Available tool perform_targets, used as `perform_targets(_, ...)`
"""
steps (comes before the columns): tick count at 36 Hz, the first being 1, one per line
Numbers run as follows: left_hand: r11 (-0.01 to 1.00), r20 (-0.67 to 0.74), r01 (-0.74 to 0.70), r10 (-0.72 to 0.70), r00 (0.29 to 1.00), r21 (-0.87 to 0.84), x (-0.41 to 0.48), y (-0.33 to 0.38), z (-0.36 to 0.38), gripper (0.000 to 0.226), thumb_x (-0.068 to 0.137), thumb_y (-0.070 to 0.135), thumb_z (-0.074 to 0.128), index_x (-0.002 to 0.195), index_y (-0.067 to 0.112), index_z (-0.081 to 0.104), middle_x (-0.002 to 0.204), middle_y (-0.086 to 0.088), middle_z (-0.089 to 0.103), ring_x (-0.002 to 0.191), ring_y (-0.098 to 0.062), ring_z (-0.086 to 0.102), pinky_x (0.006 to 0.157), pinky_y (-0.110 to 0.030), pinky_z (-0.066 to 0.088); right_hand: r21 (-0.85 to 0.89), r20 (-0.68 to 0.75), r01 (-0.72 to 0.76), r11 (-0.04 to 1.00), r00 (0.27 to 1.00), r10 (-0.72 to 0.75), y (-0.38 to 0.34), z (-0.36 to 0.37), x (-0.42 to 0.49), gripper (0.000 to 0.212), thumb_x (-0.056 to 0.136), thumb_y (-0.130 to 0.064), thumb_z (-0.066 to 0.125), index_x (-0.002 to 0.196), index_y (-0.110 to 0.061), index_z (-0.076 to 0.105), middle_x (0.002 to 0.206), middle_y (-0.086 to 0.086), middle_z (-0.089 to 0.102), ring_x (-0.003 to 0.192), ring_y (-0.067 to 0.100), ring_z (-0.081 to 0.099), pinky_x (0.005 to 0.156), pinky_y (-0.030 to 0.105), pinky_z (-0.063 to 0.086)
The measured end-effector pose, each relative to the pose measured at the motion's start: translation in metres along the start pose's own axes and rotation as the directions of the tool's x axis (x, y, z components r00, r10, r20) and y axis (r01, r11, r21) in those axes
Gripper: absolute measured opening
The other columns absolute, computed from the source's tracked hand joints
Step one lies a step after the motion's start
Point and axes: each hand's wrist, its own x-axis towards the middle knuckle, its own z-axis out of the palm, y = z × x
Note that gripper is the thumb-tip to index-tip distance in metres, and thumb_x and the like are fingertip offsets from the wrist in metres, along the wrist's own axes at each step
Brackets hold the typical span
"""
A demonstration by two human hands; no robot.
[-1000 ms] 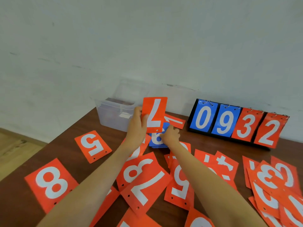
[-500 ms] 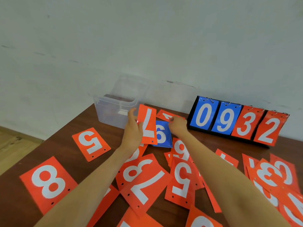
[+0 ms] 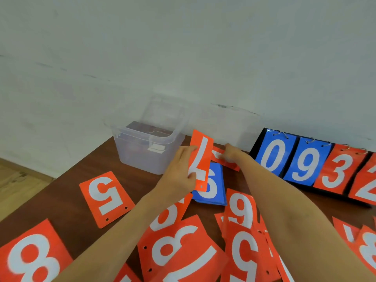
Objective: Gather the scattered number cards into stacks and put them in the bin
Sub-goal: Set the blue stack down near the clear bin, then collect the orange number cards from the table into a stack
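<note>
My left hand [image 3: 180, 171] grips an upright orange card with a white 7 [image 3: 200, 159], just right of the clear plastic bin [image 3: 146, 151]. My right hand [image 3: 231, 154] rests its fingers on an orange card [image 3: 227, 164] lying flat near the wall. A blue card stack topped with a 6 [image 3: 212, 188] lies below the held card. Several orange number cards cover the wooden table [image 3: 67, 192], among them a 5 [image 3: 105, 197], an 8 [image 3: 32, 257] and a 9 [image 3: 241, 208].
A black flip scoreboard [image 3: 313, 159] showing 0, 9, 3, 2 stands at the back right against the pale wall. The bin holds dark cards inside. The table's left edge drops to a wooden floor [image 3: 16, 180].
My right hand has moved away from the blue 6 card and onto the orange card behind it. The held 7 card has turned more edge-on and shifted slightly right.
</note>
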Motion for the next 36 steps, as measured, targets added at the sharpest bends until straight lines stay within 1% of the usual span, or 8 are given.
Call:
perform_targets(11,0.999,-0.073,0.014,-0.017,0.997,-0.031,0.001,-0.005,0.002,0.044,0.091,0.018,0.057,0.133,0.012,0.045,0.134,-0.004,0.049,0.119,-0.013,0.051,0.090,-0.023,0.051,-0.044,-0.065,-0.130,0.991,0.990,0.127,0.004,-0.001,0.017,0.062,0.082,-0.050,0.065,0.126,-0.009,0.049,0.133,0.014,0.048,0.127,0.034,0.039,0.104,0.039,0.036)
perform_targets(14,1.000,-0.050,-0.026,0.026,0.998,0.010,0.005,0.001,0.001,0.044,0.095,0.020,0.050,0.136,0.008,0.042,0.136,-0.009,0.047,0.122,-0.017,0.051,0.094,-0.023,0.050,-0.019,-0.272,-0.051,0.999,0.961,0.044,-0.002,0.001,0.012,0.038,0.088,-0.029,0.061,0.118,-0.007,0.054,0.128,0.016,0.047,0.120,0.033,0.044,0.092,0.038,0.042)
perform_targets(17,0.996,0.019,0.000,-0.001,1.000,0.091,0.009,0.013,-0.003,0.047,0.094,-0.001,0.038,0.140,0.009,0.036,0.146,-0.008,0.036,0.133,-0.019,0.038,0.099,-0.005,0.025,0.044,-0.543,0.074,0.996,0.839,-0.038,-0.009,-0.002,-0.004,0.022,0.094,-0.011,0.050,0.115,-0.005,0.051,0.119,0.014,0.050,0.108,0.031,0.052,0.081,0.038,0.044)
perform_targets(19,0.998,0.017,-0.012,0.011,1.000,0.060,0.008,0.017,-0.003,0.048,0.094,0.002,0.040,0.141,0.008,0.034,0.147,-0.009,0.037,0.135,-0.018,0.036,0.102,-0.010,0.029,0.031,-0.622,0.134,0.991,0.778,-0.086,-0.013,-0.009,-0.018,0.023,0.094,-0.005,0.046,0.117,-0.006,0.050,0.117,0.013,0.052,0.102,0.030,0.055,0.073,0.036,0.045)
perform_targets(24,0.990,0.023,0.132,-0.134,0.991,0.055,-0.001,0.040,-0.012,0.046,0.094,0.020,0.049,0.139,0.019,0.038,0.140,0.000,0.045,0.126,-0.012,0.047,0.097,-0.017,0.039,-0.043,-0.667,0.247,0.968,0.714,-0.212,-0.011,-0.030,-0.068,0.033,0.093,0.001,0.045,0.126,-0.006,0.048,0.121,0.013,0.052,0.101,0.031,0.057,0.068,0.032,0.042)
perform_targets(28,0.989,-0.073,0.047,-0.038,0.997,0.138,-0.011,0.070,-0.030,0.025,0.095,0.017,0.050,0.118,0.014,0.059,0.120,-0.003,0.057,0.109,-0.012,0.054,0.080,-0.008,0.036,-0.083,-0.689,0.281,0.956,0.677,-0.258,-0.002,-0.041,-0.124,0.034,0.094,0.000,0.043,0.126,-0.006,0.050,0.121,0.011,0.053,0.099,0.031,0.058,0.061,0.033,0.038)
perform_targets(33,0.980,-0.137,-0.066,0.093,0.986,0.188,-0.030,0.104,-0.035,0.013,0.083,0.018,0.070,0.089,0.007,0.069,0.115,-0.011,0.051,0.107,-0.020,0.048,0.088,-0.032,0.045,-0.149,-0.693,0.291,0.945,0.651,-0.310,0.030,-0.047,-0.200,0.033,0.089,0.002,0.049,0.120,-0.008,0.053,0.115,0.007,0.056,0.094,0.028,0.058,0.059,0.031,0.038)
perform_targets(36,0.987,-0.086,-0.078,0.091,0.992,0.138,-0.044,0.128,-0.029,0.017,0.089,0.017,0.059,0.101,0.005,0.065,0.121,-0.014,0.054,0.111,-0.029,0.053,0.092,-0.039,0.045,-0.099,-0.718,0.303,0.948,0.638,-0.279,0.057,-0.049,-0.245,0.029,0.090,0.001,0.049,0.118,-0.006,0.055,0.110,0.011,0.057,0.085,0.033,0.060,0.060,0.034,0.044)
